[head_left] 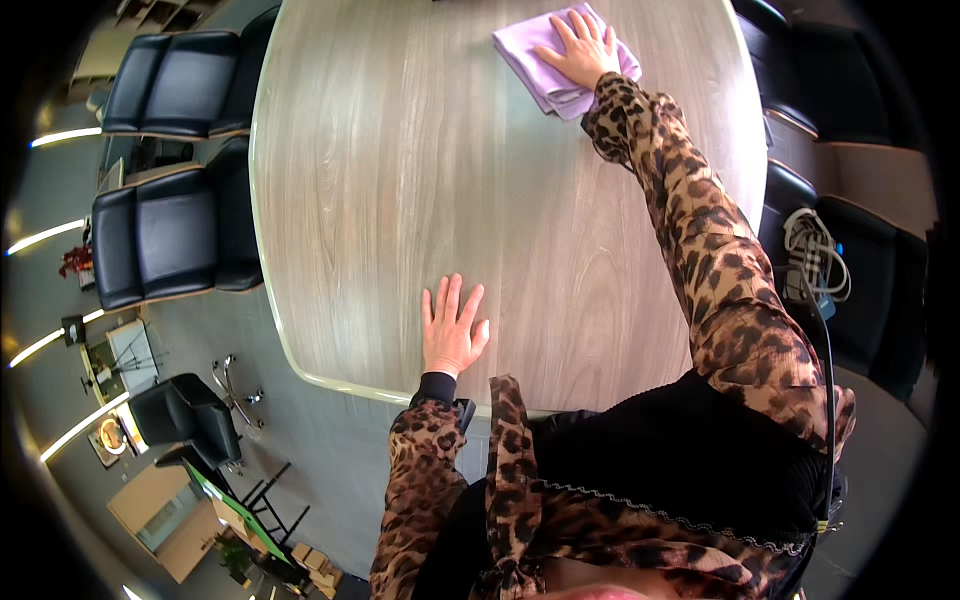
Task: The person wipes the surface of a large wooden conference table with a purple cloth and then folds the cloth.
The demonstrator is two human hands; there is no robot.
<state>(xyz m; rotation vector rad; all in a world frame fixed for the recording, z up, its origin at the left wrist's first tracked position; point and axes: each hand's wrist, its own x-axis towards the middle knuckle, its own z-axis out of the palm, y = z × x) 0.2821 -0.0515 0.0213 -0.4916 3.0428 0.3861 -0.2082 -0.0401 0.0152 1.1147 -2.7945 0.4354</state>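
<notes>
My right hand [583,51] lies palm down, fingers spread, on a folded lilac cloth [525,45] near the far side of a wood-grain table [420,180]. The cloth rests flat on the tabletop, its layered edges showing towards me. Closer to my body, my left hand [452,330] is spread on the bare tabletop by the near edge, with nothing in it. Both arms wear leopard-print sleeves, the right one stretched far forward.
Black padded chairs [187,82] line the table's left side. More stand at the right, one bearing a power strip with a coiled white cable [810,251]. A black office chair [187,420] stands on the grey floor at lower left, near a green-edged board [240,510].
</notes>
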